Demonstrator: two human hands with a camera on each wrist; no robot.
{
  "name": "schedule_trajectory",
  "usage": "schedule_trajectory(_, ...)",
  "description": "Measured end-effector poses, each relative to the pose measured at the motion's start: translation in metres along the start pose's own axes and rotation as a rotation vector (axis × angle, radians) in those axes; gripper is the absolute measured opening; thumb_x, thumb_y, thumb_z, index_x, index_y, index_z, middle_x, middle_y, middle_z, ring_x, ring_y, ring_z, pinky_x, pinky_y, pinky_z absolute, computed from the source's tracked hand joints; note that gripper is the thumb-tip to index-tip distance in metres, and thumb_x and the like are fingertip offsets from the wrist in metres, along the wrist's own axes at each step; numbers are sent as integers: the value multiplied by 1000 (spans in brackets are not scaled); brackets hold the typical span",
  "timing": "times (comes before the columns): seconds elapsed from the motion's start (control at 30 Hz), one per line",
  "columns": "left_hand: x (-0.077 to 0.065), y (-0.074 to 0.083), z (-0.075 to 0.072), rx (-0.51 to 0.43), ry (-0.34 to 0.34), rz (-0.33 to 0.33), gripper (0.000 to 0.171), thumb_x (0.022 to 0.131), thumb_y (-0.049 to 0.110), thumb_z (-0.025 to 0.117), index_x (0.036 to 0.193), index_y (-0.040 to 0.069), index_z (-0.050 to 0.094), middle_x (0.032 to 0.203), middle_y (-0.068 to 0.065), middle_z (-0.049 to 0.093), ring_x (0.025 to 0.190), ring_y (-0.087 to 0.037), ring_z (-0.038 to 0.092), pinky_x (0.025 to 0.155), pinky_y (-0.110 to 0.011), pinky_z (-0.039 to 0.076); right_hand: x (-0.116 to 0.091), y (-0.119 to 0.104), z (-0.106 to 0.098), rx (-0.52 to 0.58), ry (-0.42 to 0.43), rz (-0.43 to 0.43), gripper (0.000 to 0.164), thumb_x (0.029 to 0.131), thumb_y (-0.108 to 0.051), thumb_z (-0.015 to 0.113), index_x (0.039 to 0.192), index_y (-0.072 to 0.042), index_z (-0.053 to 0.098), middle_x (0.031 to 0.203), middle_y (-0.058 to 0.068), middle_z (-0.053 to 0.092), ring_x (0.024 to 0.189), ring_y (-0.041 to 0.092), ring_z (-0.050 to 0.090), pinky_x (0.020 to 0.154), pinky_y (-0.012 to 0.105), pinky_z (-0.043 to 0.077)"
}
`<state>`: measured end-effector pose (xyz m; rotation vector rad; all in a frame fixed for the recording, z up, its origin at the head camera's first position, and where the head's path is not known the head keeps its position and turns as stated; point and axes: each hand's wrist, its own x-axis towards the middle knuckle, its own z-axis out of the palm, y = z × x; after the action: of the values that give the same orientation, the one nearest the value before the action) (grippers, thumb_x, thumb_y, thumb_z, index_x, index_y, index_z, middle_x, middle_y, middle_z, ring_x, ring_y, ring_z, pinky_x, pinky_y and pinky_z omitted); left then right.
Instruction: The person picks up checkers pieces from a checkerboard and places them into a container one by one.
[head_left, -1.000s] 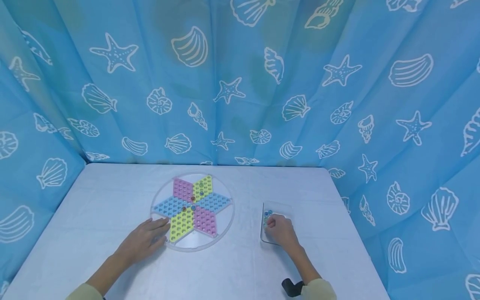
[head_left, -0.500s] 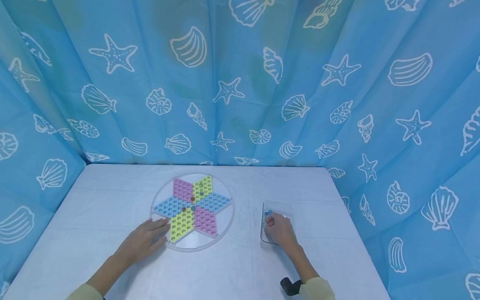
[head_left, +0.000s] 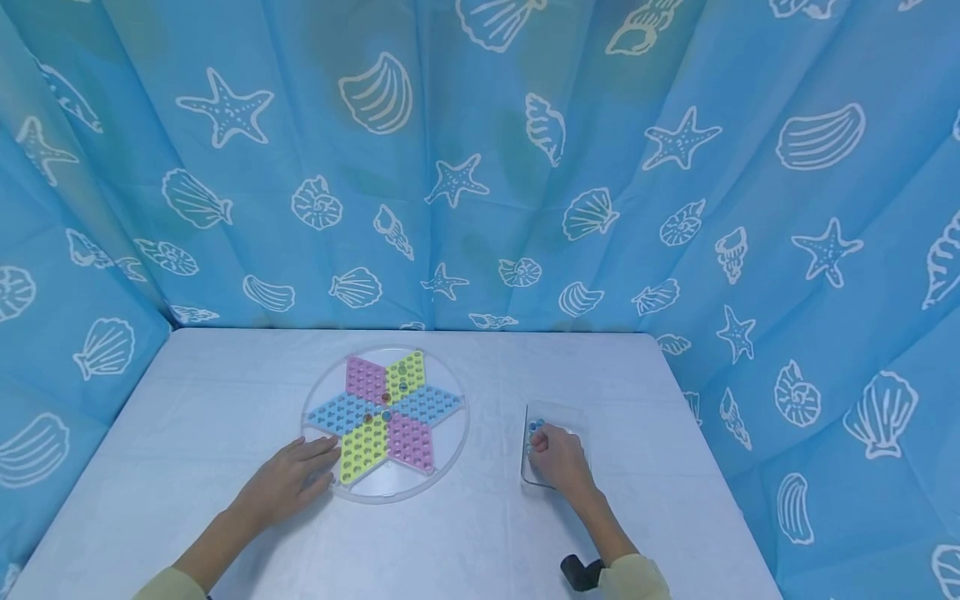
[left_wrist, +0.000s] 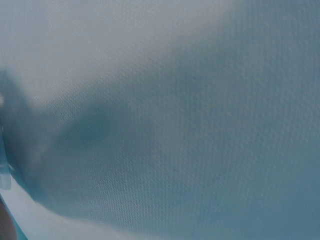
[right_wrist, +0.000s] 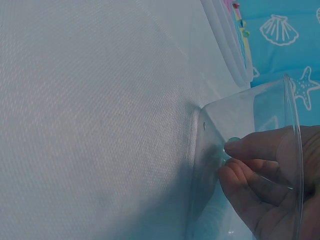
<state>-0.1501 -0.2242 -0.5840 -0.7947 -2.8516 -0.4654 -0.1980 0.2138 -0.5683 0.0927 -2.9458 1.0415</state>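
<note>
A round, clear-rimmed Chinese checkers board [head_left: 363, 450] with a pink, yellow and blue star lies left of centre. My left hand [head_left: 288, 479] lies at its lower left rim, fingers extended and fingertips at the board's edge. A few marbles [head_left: 386, 415] sit in holes around the middle and the upper yellow point. To the right, my right hand [head_left: 561, 458] reaches into a clear plastic box [head_left: 555, 410]. Its thumb and fingertips come together at a greenish glass marble [right_wrist: 234, 139], partly hidden by the thumb. Several blue marbles [head_left: 535, 427] show beside the fingers.
White cloth covers the table [head_left: 420, 542]. A blue curtain [head_left: 480, 233] with shell and starfish prints hangs behind and along both sides. A black object [head_left: 581, 573] sits at the right wrist, by the sleeve. The left wrist view shows mostly blurred, shadowed cloth.
The right hand has shifted very slightly within the box, its fingers drawing a little closer together. The left hand and the board have stayed put.
</note>
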Motion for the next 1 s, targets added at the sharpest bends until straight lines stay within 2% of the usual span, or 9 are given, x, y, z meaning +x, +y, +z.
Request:
schedule_trajectory(0.4, 0, 0, -1, 0, -6, -4, 37, 95, 23, 67, 125, 3, 68, 136, -12, 61, 124, -32, 57, 109, -57, 39, 0, -1, -2, -4, 13, -15, 12, 77, 4, 71, 87, -2, 68, 76, 2, 66, 71, 19, 65, 64, 34, 58)
schedule_trajectory(0.7, 1, 2, -2, -5, -11, -8, 37, 94, 23, 67, 126, 3, 68, 136, -12, 61, 124, -32, 57, 109, -57, 39, -1, -3, -3, -24, 18, 16, 11, 79, 3, 72, 88, -2, 69, 77, 2, 66, 72, 18, 65, 66, 34, 58)
schedule_trajectory(1.0, 1, 2, -3, -14, -20, -23, 37, 95, 24, 66, 126, 3, 67, 136, -12, 60, 125, -32, 57, 110, -57, 37, -5, -16, -18, -37, 66, -20, 11, 80, 4, 71, 90, -2, 70, 76, 2, 66, 70, 16, 64, 65, 31, 57)
